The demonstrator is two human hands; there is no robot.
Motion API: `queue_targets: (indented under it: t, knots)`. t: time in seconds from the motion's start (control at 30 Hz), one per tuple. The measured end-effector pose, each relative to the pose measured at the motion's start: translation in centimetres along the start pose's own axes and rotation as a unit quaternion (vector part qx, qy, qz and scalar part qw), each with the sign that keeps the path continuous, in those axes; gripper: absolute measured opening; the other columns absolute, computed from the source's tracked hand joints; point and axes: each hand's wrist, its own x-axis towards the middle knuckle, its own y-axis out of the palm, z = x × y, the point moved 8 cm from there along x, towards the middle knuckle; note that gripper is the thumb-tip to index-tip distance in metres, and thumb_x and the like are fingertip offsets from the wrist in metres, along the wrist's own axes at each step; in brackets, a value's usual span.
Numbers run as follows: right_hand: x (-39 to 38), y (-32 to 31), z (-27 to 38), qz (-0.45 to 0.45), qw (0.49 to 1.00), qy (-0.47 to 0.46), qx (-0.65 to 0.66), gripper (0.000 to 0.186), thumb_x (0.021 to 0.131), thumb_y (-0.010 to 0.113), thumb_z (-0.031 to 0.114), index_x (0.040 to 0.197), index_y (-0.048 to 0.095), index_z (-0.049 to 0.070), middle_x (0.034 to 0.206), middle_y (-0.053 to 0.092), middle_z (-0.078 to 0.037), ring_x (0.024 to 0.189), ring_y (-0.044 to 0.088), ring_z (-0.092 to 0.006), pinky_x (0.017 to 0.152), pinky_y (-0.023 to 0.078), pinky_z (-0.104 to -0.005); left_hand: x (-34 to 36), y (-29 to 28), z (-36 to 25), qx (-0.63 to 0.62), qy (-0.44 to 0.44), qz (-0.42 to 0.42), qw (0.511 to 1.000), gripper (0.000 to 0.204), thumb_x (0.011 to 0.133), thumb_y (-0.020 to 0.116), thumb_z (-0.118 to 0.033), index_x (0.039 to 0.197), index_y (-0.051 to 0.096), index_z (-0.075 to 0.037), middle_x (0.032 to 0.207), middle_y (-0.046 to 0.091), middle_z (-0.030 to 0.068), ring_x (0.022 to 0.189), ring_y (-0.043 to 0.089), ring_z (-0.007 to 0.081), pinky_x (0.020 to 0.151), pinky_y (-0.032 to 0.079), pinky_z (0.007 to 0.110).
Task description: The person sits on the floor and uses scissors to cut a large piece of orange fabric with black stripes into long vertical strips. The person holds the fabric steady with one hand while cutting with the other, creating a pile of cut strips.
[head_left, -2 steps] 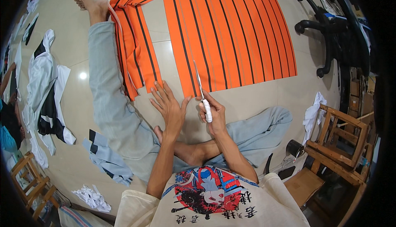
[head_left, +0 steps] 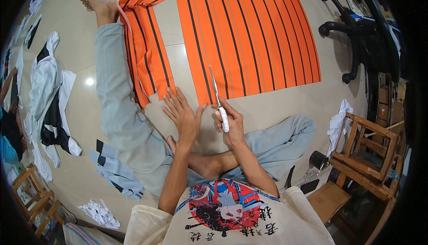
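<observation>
My left hand [head_left: 182, 116] lies with spread fingers at the lower edge of the orange fabric, between the cut strips and the large piece, with its thumb near that piece's corner. My right hand [head_left: 232, 127] grips scissors with white-wrapped handles [head_left: 224, 118]; their long blades reach up over the large orange fabric [head_left: 263, 40], which has black and thin pale stripes and lies flat on the tiled floor [head_left: 174, 38]. Beside it, a crumpled stack of orange striped strips [head_left: 147, 53] lies along my outstretched left leg [head_left: 113, 71].
A black chair base [head_left: 352, 31] stands at upper right. Wooden stools [head_left: 370, 156] and a black cup [head_left: 318, 160] are at lower right. White and black fabric [head_left: 51, 93], pale blue scraps [head_left: 113, 169] and another wooden frame [head_left: 26, 178] are left, near another person's arm [head_left: 10, 84].
</observation>
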Motion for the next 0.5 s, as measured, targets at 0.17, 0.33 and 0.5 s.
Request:
queue_targets:
  t: [0.17,0.33,0.5]
  knots:
    - [0.6,0.3,0.3,-0.004,1.0,0.004,-0.017,0.056,0.091,0.067,-0.003,0.145,0.054,0.002,0.116,0.068,-0.014,0.057,0.055,-0.0083,0.044,0.041,-0.0204,0.6,0.3,0.1,0.0,0.006,-0.007,1.0,0.106,0.093,0.059,-0.064,0.161,0.012,0.004,0.167,-0.005,0.0293,0.153,-0.009,0.0501,0.116,-0.003,0.071]
    - [1.4,0.7,1.2,-0.005,1.0,0.002,0.019,0.056,0.089,0.074,0.003,0.142,0.056,-0.001,0.109,0.069,-0.011,0.056,0.054,-0.0072,0.041,0.038,-0.0196,0.7,-0.3,-0.4,-0.007,0.005,-0.007,1.0,0.107,0.093,0.058,-0.065,0.161,0.012,0.004,0.167,-0.004,0.0292,0.154,-0.008,0.0495,0.117,-0.003,0.07]
    - [3.2,1.7,2.1,-0.016,1.0,-0.003,0.01,0.055,0.088,0.074,0.002,0.141,0.057,0.0,0.107,0.068,-0.01,0.055,0.054,-0.0072,0.04,0.037,-0.0197,0.8,-0.5,-0.6,-0.002,0.001,0.0,1.0,0.108,0.093,0.058,-0.065,0.161,0.011,0.004,0.168,-0.003,0.0288,0.154,-0.008,0.049,0.117,-0.003,0.069]
